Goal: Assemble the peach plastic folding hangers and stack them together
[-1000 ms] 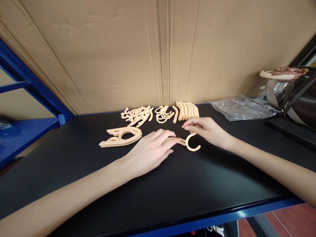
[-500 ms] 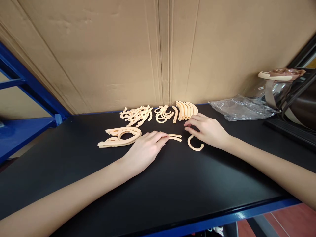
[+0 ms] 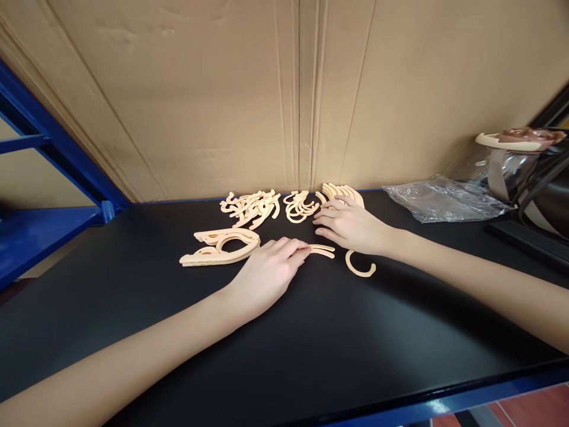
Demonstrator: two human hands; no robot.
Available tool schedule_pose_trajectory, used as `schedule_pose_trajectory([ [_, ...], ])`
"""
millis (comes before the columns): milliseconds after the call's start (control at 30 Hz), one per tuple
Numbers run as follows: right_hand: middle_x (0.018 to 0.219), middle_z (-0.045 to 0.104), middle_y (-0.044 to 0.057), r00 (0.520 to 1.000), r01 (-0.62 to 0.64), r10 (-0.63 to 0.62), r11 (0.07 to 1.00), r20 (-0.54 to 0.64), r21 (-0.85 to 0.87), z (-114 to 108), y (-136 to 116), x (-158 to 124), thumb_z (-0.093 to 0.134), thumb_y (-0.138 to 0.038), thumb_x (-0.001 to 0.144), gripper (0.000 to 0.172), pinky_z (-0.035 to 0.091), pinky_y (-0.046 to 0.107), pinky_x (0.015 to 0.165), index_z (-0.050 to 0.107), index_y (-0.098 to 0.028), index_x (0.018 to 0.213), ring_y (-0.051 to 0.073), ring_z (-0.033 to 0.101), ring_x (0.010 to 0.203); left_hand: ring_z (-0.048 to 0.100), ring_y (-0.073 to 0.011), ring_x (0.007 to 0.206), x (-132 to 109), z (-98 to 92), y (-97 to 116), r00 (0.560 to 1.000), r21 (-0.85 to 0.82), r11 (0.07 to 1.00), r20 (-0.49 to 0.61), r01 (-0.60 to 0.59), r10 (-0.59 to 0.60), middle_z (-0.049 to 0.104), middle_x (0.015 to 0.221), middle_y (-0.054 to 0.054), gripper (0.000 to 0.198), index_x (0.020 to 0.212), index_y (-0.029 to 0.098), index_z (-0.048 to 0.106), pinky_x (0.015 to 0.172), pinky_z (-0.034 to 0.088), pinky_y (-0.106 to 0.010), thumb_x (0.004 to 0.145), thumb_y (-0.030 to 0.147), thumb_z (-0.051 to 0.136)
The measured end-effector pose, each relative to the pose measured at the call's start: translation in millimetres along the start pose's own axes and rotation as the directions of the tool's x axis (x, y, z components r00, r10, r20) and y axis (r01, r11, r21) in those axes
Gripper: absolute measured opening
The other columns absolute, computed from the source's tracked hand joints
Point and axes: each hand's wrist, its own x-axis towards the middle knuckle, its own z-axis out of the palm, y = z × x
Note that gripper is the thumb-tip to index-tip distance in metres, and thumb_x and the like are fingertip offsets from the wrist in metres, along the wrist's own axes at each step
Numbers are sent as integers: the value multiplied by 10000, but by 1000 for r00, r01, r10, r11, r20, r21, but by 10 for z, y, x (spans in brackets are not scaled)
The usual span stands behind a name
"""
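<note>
My left hand [image 3: 276,270] rests low over the black table, its fingers closed on a pair of thin cream curved strips [image 3: 323,250] whose ends stick out to the right. Above the table, my right hand [image 3: 349,222] has its fingers apart and nothing visible in them. It partly covers a row of cream curved hanger arms [image 3: 344,191] at the back. One loose cream hook [image 3: 362,273] lies just below my right wrist. Left of my left hand are stacked cream folding-hanger parts [image 3: 222,249].
Toward the cardboard wall [image 3: 200,107] lie a tangled pile of small cream pieces [image 3: 251,207] and a cluster of cream hooks [image 3: 300,207]. A crumpled clear plastic bag [image 3: 444,198] sits at the right, beside a dark object. The table's blue front edge [image 3: 440,406] runs along the bottom.
My right hand has moved left and away from the loose hook, toward the hanger arms at the back. My left hand keeps its hold on the strips. The view has shifted slightly.
</note>
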Motion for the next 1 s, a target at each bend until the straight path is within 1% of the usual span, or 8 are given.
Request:
schedule_pose_trajectory([
  [133,1085,700,126,999,-32,32,999,24,20,58,20,10,461,-351,959,335,394,516,999,708,-137,1033,301,586,1106,613,-205,892,-7,2,-6,1000,-18,1000,-5,1,-1,670,1105,-63,280,1174,138,611,705,474,-340,970,119,420],
  [333,1121,687,145,999,-38,38,999,34,-9,125,36,-15,429,-356,971,378,342,532,1068,647,-104,1149,280,632,1052,613,-202,900,-17,-8,-2,1000,-31,999,-9,6,-6,671,1109,-67,286,1185,149,606,707,471,-325,970,119,420],
  [467,1072,701,133,999,-46,48,998,26,-50,138,39,15,421,-335,972,344,319,534,1078,661,-115,1085,274,647,996,613,-196,888,-12,-8,8,1000,-32,999,-19,13,-13,671,1101,-60,277,1170,142,612,704,473,-328,977,128,414],
  [567,1028,706,117,995,-77,81,994,49,-80,109,67,75,388,-295,977,320,313,501,1067,647,-131,1067,265,635,994,611,-197,886,-11,-2,7,1000,-39,999,-24,11,-12,670,1097,-56,267,1163,137,618,705,473,-328,974,134,429],
  [667,1026,692,139,987,-144,152,983,60,-115,86,157,158,366,-158,936,287,325,442,1027,599,-99,1093,272,601,1048,612,-198,891,-12,3,-1,1000,-46,999,-25,12,-13,670,1097,-55,256,1155,139,623,709,472,-330,964,131,452],
  [767,1078,671,167,980,-180,188,976,58,-119,113,295,236,366,-53,864,316,320,404,1000,542,-75,1125,268,588,1078,614,-196,888,-11,2,-5,999,-51,999,-32,11,-13,670,1098,-57,255,1157,145,622,699,471,-325,963,132,457],
  [867,1048,685,152,977,-186,196,976,81,-117,176,426,296,386,-43,839,325,289,400,1004,530,-94,1126,259,615,1023,613,-194,896,-12,-1,-7,999,-57,998,-34,13,-15,670,1099,-56,258,1160,144,621,697,473,-321,966,133,450],
  [1000,1038,696,159,972,-199,211,973,101,-121,235,543,355,359,-91,891,310,264,421,1002,524,-89,1153,261,643,965,612,-195,899,-19,9,-13,999,-55,998,-40,9,-11,672,1103,-51,261,1152,137,626,713,479,-326,965,125,444],
])
